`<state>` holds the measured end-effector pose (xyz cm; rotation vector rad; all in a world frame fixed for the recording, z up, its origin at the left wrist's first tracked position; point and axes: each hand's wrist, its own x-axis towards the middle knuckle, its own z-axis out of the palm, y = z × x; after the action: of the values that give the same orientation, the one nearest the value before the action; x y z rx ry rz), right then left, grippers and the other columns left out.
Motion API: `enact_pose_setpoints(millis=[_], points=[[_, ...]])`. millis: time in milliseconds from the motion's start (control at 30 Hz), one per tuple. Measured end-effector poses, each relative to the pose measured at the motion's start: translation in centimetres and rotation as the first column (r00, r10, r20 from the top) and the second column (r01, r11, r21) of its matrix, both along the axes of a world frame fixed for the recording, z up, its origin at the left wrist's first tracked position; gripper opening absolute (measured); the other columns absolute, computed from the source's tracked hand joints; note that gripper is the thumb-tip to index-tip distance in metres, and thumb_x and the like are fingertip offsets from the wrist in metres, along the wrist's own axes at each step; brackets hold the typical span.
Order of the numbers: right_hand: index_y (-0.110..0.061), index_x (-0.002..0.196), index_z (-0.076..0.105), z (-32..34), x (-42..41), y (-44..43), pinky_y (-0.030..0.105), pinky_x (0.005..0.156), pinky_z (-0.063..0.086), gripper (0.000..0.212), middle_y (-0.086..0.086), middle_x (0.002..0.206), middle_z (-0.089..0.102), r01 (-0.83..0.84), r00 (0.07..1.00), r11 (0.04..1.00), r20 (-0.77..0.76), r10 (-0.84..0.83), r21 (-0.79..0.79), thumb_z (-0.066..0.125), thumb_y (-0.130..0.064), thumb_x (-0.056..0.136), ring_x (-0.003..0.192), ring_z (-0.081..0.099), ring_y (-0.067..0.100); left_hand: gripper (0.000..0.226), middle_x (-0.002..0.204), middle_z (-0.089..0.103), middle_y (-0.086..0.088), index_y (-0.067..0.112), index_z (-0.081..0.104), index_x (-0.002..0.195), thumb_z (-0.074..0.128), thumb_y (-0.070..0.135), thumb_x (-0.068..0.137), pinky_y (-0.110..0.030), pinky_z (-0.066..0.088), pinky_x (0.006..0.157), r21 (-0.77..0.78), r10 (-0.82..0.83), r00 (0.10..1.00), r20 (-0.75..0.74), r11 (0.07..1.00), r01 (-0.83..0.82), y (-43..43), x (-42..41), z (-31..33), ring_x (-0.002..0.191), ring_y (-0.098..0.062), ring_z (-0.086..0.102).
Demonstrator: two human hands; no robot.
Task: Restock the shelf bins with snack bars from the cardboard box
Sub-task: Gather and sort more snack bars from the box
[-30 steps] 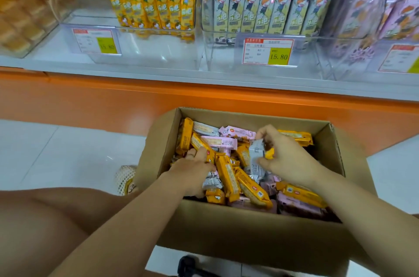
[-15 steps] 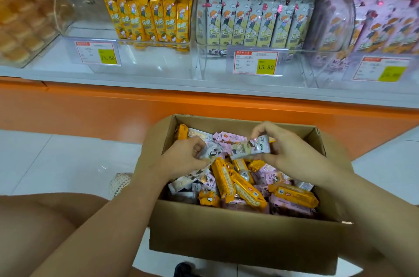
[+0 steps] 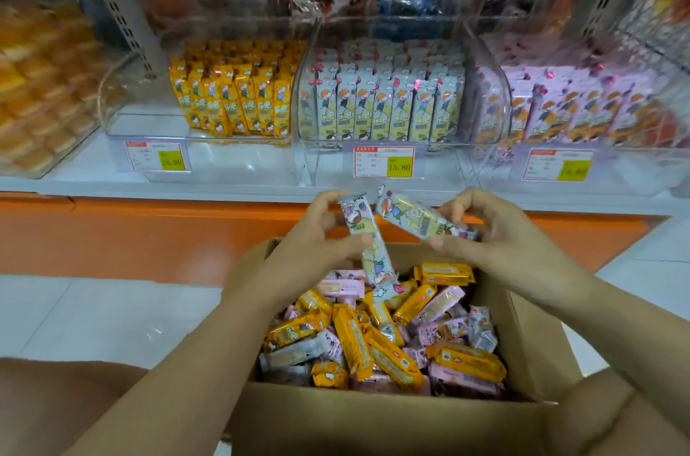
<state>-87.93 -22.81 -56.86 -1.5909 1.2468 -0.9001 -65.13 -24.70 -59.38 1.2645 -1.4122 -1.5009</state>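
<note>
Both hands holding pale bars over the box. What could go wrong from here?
1. The left hand pinches the left bar and the right hand the right bar; either could drop into the cardboard box and its mixed pile.
2. The pale-bar bin adjoins the pink-bar bin; a bar may land in the wrong one.
</note>
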Motion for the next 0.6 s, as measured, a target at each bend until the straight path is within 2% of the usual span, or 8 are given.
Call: enact_pose_setpoints(millis=[33, 100, 233, 367, 400, 467, 533, 600], points=[[-0.021, 0.081, 0.047, 0.3, -0.1, 0.0, 0.045, 0.069, 0.052, 0.027, 0.000, 0.100, 0.064, 0.000, 0.999, 1.000, 0.048, 0.000, 0.008, 0.072, -0.012, 0.079, 0.084, 0.068, 0.022, 0.049, 0.117, 0.063, -0.008, 0.035, 0.046, 0.117, 0.068, 0.007, 0.083, -0.052, 0.054, 0.086, -0.001, 0.053, 0.996, -0.070, 0.999, -0.053, -0.2, -0.5, 0.6, 0.096, -0.024, 0.069], [-0.018, 0.091, 0.049, 0.8, 0.2, 0.2, 0.030, 0.067, 0.053, 0.029, -0.001, 0.095, 0.058, 0.010, 0.991, 0.999, 0.132, -0.015, 0.037, 0.071, -0.003, 0.078, 0.080, 0.064, 0.007, 0.043, 0.109, 0.065, -0.010, 0.031, 0.047, 0.108, 0.065, 0.000, 0.083, -0.051, 0.056, 0.082, -0.009, 0.167, 0.960, -0.226, 0.985, -0.173, -0.5, -1.8, 2.1, 0.091, -0.024, 0.070], [-0.034, 0.110, 0.051, 1.3, 0.2, -0.4, 0.030, 0.073, 0.053, 0.047, -0.002, 0.095, 0.054, 0.165, 0.981, 0.985, 0.114, -0.158, -0.057, 0.073, -0.009, 0.077, 0.087, 0.060, 0.015, 0.037, 0.101, 0.061, -0.010, 0.020, 0.042, 0.111, 0.061, -0.001, 0.087, -0.043, 0.058, 0.082, 0.000, 0.338, 0.834, -0.435, 0.927, -0.376, -1.3, -3.9, 5.0, 0.081, -0.018, 0.071], [-0.030, 0.122, 0.049, 2.1, 0.1, -0.4, 0.024, 0.069, 0.055, 0.049, 0.006, 0.104, 0.056, 0.216, 0.958, 0.975, 0.205, -0.200, -0.058, 0.069, -0.009, 0.083, 0.085, 0.065, 0.014, 0.046, 0.116, 0.060, -0.017, 0.015, 0.036, 0.126, 0.060, 0.005, 0.089, -0.043, 0.057, 0.083, 0.075, 0.419, 0.681, -0.600, 0.878, -0.474, -1.7, -5.2, 6.3, 0.091, -0.023, 0.070], [-0.030, 0.121, 0.048, 2.2, 0.3, -0.2, 0.019, 0.067, 0.054, 0.048, 0.005, 0.103, 0.057, 0.213, 0.953, 0.975, 0.230, -0.195, -0.057, 0.068, -0.008, 0.083, 0.080, 0.065, 0.007, 0.047, 0.116, 0.060, -0.017, 0.017, 0.036, 0.128, 0.060, 0.005, 0.089, -0.045, 0.056, 0.085, 0.078, 0.419, 0.682, -0.600, 0.879, -0.471, -1.7, -5.6, 6.4, 0.092, -0.025, 0.070], [-0.033, 0.121, 0.046, 2.3, 0.3, -0.2, 0.014, 0.065, 0.051, 0.047, -0.001, 0.104, 0.059, 0.231, 0.944, 0.970, 0.256, -0.206, -0.071, 0.068, -0.013, 0.084, 0.076, 0.064, -0.003, 0.041, 0.114, 0.059, -0.014, 0.024, 0.043, 0.121, 0.061, 0.006, 0.088, -0.044, 0.056, 0.084, 0.037, 0.375, 0.776, -0.507, 0.909, -0.415, -1.5, -6.3, 6.3, 0.089, -0.022, 0.070], [-0.037, 0.119, 0.045, 2.8, 0.0, -0.4, 0.009, 0.064, 0.049, 0.045, -0.012, 0.106, 0.059, 0.277, 0.931, 0.957, 0.274, -0.243, -0.092, 0.067, -0.018, 0.085, 0.079, 0.061, -0.012, 0.032, 0.121, 0.056, -0.012, 0.029, 0.055, 0.107, 0.066, 0.008, 0.085, -0.041, 0.056, 0.085, -0.008, 0.284, 0.907, -0.312, 0.953, -0.301, -1.4, -6.5, 6.0, 0.094, -0.021, 0.068], [-0.041, 0.108, 0.049, 3.4, -0.5, -0.7, 0.005, 0.061, 0.046, 0.038, -0.018, 0.102, 0.057, 0.302, 0.916, 0.946, 0.311, -0.253, -0.120, 0.065, -0.014, 0.086, 0.076, 0.059, -0.016, 0.022, 0.115, 0.060, -0.006, 0.026, 0.061, 0.095, 0.070, 0.009, 0.083, -0.033, 0.055, 0.080, -0.032, 0.176, 0.980, -0.097, 0.983, -0.179, -1.5, -6.3, 5.9, 0.095, -0.019, 0.065]])
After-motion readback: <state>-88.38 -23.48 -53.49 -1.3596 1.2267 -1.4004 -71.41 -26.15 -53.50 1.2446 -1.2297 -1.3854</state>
